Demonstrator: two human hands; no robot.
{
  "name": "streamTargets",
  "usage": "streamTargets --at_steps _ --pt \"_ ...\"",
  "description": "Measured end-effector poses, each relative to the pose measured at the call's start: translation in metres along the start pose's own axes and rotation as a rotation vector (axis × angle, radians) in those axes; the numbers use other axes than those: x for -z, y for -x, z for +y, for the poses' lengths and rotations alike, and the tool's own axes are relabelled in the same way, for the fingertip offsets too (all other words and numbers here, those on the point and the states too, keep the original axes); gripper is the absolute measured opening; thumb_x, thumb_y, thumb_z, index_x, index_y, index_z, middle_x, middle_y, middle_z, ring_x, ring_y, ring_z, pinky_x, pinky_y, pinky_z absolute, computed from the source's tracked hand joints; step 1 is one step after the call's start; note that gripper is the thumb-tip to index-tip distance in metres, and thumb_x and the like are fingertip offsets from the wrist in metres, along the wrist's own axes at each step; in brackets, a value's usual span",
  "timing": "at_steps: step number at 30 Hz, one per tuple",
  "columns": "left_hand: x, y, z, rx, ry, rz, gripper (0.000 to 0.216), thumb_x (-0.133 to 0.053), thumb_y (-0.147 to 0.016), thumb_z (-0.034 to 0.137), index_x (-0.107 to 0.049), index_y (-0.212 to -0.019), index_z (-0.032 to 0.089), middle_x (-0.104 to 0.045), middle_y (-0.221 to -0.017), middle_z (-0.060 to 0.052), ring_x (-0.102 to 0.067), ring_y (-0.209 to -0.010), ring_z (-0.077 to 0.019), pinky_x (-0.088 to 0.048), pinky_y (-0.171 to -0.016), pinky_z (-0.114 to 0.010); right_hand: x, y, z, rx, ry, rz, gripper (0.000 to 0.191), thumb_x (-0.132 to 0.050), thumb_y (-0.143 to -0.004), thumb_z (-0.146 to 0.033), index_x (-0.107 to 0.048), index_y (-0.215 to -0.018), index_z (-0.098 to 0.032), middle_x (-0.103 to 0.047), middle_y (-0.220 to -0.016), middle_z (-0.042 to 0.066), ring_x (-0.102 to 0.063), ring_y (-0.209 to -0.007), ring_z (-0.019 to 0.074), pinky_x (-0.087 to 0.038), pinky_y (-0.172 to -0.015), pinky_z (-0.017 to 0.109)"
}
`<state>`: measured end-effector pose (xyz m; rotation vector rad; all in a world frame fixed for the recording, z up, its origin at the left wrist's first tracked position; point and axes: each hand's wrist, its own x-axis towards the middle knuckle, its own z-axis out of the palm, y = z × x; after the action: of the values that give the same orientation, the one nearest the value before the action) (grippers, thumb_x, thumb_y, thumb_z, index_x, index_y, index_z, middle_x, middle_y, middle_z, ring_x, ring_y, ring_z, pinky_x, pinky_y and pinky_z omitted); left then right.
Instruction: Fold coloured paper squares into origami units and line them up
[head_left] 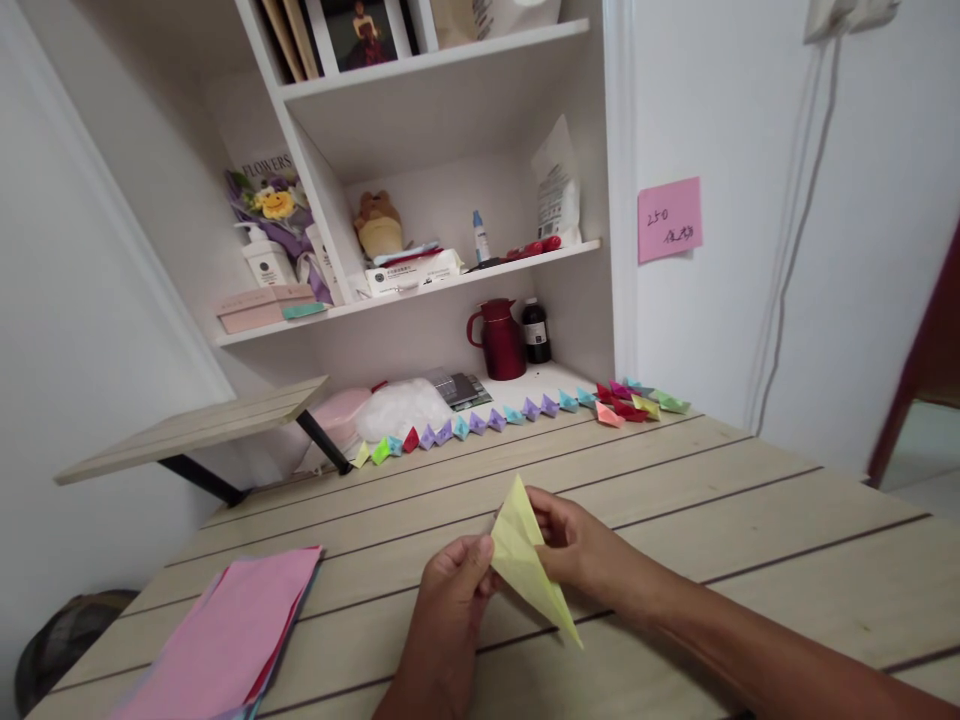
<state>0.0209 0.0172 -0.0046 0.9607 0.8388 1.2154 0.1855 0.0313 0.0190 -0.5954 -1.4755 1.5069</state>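
Observation:
A sheet of pale yellow paper point(525, 560), folded into a pointed shape with crease lines, is held up above the wooden table point(360, 600). My left hand point(459, 580) pinches its left corner, thumb in front. On the other side, my right hand point(570, 540) grips the paper's right edge, with some fingers hidden behind it. One point of the paper rises between the hands, and another hangs down toward the lower right. Left of my hands lies a stack of coloured paper point(232, 630), pink on top.
Several small folded paper boats point(495, 420) line the table's back edge, bunched at the right end point(634, 403). A raised wooden stand point(202, 425) is at the left. Behind are white shelves point(450, 95), a red jug point(501, 340), a dark bottle point(535, 330) and a pink note point(669, 220).

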Motion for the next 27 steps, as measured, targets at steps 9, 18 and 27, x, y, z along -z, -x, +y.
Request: streamTargets --at_steps 9,18,27 --pt "0.007 -0.011 -0.001 -0.220 -0.660 0.162 0.020 -0.063 -0.069 0.023 -0.074 -0.085 0.015 -0.058 -0.071 -0.002 -0.048 -0.064 -0.0140 -0.039 -0.064 -0.026 0.012 0.005 0.014 -0.044 0.598 0.075 0.021 -0.057 -0.063 -0.010 -0.047 -0.077 -0.022 -0.048 -0.062 -0.007 -0.043 -0.058 0.0113 -0.031 -0.052 0.021" --pt "0.015 -0.010 -0.002 -0.258 -0.798 0.048 0.026 -0.052 -0.075 0.013 -0.072 -0.091 0.021 -0.055 -0.089 -0.003 -0.051 -0.071 -0.0143 -0.043 -0.065 -0.025 0.018 0.000 0.031 0.094 1.094 0.009 0.031 -0.046 -0.053 0.004 -0.043 -0.070 -0.021 -0.055 -0.074 -0.004 -0.050 -0.070 0.0150 -0.027 -0.063 0.024" --pt "0.017 -0.004 -0.005 -0.345 -1.112 -0.205 0.027 -0.055 -0.076 0.011 -0.075 -0.086 0.026 -0.056 -0.096 -0.003 -0.055 -0.089 -0.0167 -0.042 -0.077 -0.026 0.026 0.003 0.025 0.100 1.134 -0.131 0.037 -0.047 -0.057 0.005 -0.058 -0.080 -0.022 -0.061 -0.087 0.002 -0.055 -0.086 0.0197 -0.034 -0.076 0.029"
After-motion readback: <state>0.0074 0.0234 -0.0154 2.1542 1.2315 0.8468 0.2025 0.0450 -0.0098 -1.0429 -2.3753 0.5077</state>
